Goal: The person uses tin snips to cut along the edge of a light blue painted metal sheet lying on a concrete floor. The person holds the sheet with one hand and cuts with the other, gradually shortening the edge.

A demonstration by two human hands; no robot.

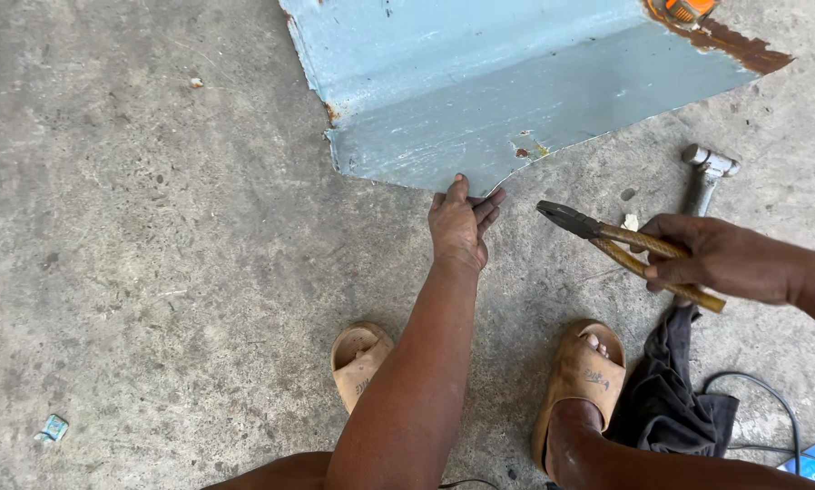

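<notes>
The left hand (457, 227) pinches the near edge of the blue metal sheet (516, 82) lying on the concrete floor (153, 227), likely stiff and sharp-edged, while the right hand (711, 259) grips pliers (607, 243).

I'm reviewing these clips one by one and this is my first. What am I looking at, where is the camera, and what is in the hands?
There is no machine here: a person works with bare hands, and the single camera sits on their head, looking down at a concrete floor. The left hand takes the near edge of a bent, pale blue metal sheet with rust along one side. The right hand has its grip around pliers with yellowish handles, held just above the floor. A hammer, a dark cloth and a grey cable lie at the right. Both feet wear tan sandals.
</notes>
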